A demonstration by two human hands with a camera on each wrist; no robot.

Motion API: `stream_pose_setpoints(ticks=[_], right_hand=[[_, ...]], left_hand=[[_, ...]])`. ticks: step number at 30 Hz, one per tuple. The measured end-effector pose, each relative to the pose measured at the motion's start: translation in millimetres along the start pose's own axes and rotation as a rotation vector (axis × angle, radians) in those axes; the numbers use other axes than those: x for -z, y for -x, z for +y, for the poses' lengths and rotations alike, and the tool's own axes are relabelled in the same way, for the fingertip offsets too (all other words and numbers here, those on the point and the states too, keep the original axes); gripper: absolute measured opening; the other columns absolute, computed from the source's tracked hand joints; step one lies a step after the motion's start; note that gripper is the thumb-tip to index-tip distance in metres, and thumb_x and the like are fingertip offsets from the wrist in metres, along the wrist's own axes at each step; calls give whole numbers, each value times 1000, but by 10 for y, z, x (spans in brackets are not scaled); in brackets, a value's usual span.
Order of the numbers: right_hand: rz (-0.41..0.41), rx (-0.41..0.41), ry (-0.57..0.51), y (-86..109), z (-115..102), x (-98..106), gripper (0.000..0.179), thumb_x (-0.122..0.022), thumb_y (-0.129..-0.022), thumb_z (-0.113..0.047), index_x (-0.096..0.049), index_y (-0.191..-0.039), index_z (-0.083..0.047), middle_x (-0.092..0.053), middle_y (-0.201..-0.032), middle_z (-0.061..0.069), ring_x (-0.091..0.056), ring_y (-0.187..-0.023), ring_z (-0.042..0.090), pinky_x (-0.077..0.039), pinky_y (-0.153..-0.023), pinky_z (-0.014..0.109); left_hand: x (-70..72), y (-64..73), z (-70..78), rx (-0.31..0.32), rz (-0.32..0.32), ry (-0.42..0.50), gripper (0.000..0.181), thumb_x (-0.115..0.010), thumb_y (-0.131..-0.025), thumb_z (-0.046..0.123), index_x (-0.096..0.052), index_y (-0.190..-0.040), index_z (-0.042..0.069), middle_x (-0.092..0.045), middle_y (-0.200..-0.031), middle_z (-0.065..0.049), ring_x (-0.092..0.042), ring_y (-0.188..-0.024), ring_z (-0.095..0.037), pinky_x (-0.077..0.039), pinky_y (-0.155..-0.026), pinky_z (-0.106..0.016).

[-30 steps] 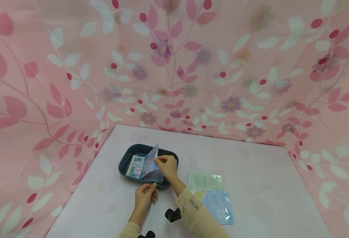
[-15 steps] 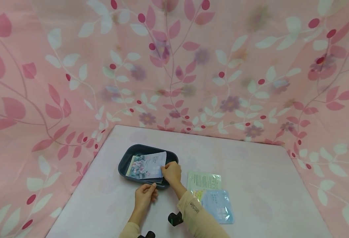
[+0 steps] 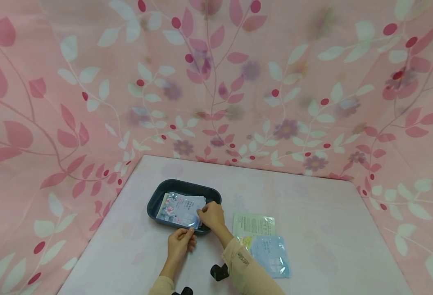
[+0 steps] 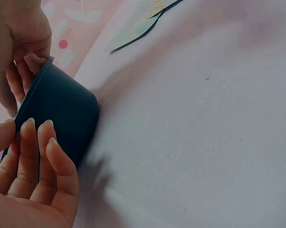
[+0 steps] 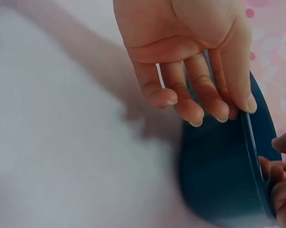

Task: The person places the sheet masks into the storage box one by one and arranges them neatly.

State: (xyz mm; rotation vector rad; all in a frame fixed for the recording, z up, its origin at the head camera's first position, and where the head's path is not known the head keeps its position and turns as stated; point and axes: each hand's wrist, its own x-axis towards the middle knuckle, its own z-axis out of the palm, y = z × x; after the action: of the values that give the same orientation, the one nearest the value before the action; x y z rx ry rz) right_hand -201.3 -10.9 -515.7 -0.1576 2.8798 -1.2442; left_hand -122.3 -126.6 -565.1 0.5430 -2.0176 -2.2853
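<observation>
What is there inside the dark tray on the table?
In the dark tray, a flowered blue packet lies over another flat item, whose pale edge shows at left. Anything else underneath is covered; the right hand hides part of the tray's right end.

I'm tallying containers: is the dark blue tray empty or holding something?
Holding something: the head view shows a flower-printed sachet lying inside the dark blue tray, near the right hand.
</observation>
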Motion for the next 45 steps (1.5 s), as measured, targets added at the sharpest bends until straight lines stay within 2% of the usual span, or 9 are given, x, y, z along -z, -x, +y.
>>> stream_pose_setpoints(ticks=[6, 10, 13, 21, 24, 29, 36, 40, 45], right_hand=[[8, 133, -147, 88, 142, 130, 13, -68, -83, -10, -71, -86, 2, -68, -74, 7, -61, -65, 12, -49, -57, 20], [106, 178, -204, 166, 263, 308, 14, -69, -82, -8, -70, -88, 4, -68, -74, 8, -60, -65, 12, -49, -58, 20], [186, 181, -195, 234, 403, 461, 14, -69, -81, -6, -70, -89, 4, -68, -73, 9, -59, -62, 13, -48, -57, 20], [304, 64, -32, 556, 993, 911, 18, -68, -81, -3, -67, -94, 8, -67, -74, 12, -57, -56, 13, -45, -50, 20], [335, -34, 46, 707, 1180, 1096, 23, -69, -81, -6, -65, -98, 10, -67, -78, 15, -59, -60, 20, -47, -52, 27], [343, -192, 158, 928, 1465, 1300, 34, -67, -82, -12, -61, -107, 11, -63, -89, 24, -60, -78, 38, -49, -65, 47], [218, -354, 249, 1146, 1709, 1362, 45, -63, -84, -20, -55, -111, 15, -62, -94, 31, -60, -85, 45, -51, -69, 51], [170, -376, 248, 1221, 1760, 1306, 44, -65, -83, -20, -56, -107, 16, -64, -88, 29, -62, -79, 41, -52, -64, 45], [180, -384, 211, 1252, 1766, 1216, 45, -68, -81, -19, -55, -106, 17, -65, -78, 22, -62, -65, 28, -51, -55, 36]], left_hand=[[6, 0, -42, 16, 4, 0, 24, -65, -89, 12, -58, -82, -10, -65, -66, -8, -60, -53, -11, -50, -45, -24], [7, -2, -59, 20, 9, 2, 24, -65, -89, 12, -58, -81, -9, -64, -66, -7, -60, -52, -11, -49, -45, -25], [6, -6, -66, 33, 15, 6, 24, -65, -89, 13, -58, -80, -8, -65, -67, -8, -60, -52, -11, -49, -46, -25], [11, 2, -63, 51, 15, -4, 25, -65, -89, 16, -59, -80, -6, -66, -70, -12, -60, -53, -11, -49, -46, -24], [5, 8, -42, 52, 9, -3, 25, -65, -90, 16, -59, -81, -7, -67, -71, -12, -60, -53, -11, -49, -47, -24], [0, 18, -5, 47, 11, -2, 27, -65, -90, 14, -58, -82, -10, -66, -68, -10, -60, -53, -11, -49, -46, -24], [-10, 14, 8, 59, 17, -21, 26, -64, -90, 15, -59, -82, -9, -66, -66, -5, -61, -53, -12, -50, -47, -25], [-15, 7, 5, 74, 14, -18, 26, -64, -91, 16, -59, -82, -8, -66, -67, -6, -61, -53, -12, -50, -47, -25], [-14, -1, 5, 77, 4, -12, 27, -63, -92, 16, -59, -83, -9, -67, -69, -8, -61, -54, -12, -50, -47, -25]])
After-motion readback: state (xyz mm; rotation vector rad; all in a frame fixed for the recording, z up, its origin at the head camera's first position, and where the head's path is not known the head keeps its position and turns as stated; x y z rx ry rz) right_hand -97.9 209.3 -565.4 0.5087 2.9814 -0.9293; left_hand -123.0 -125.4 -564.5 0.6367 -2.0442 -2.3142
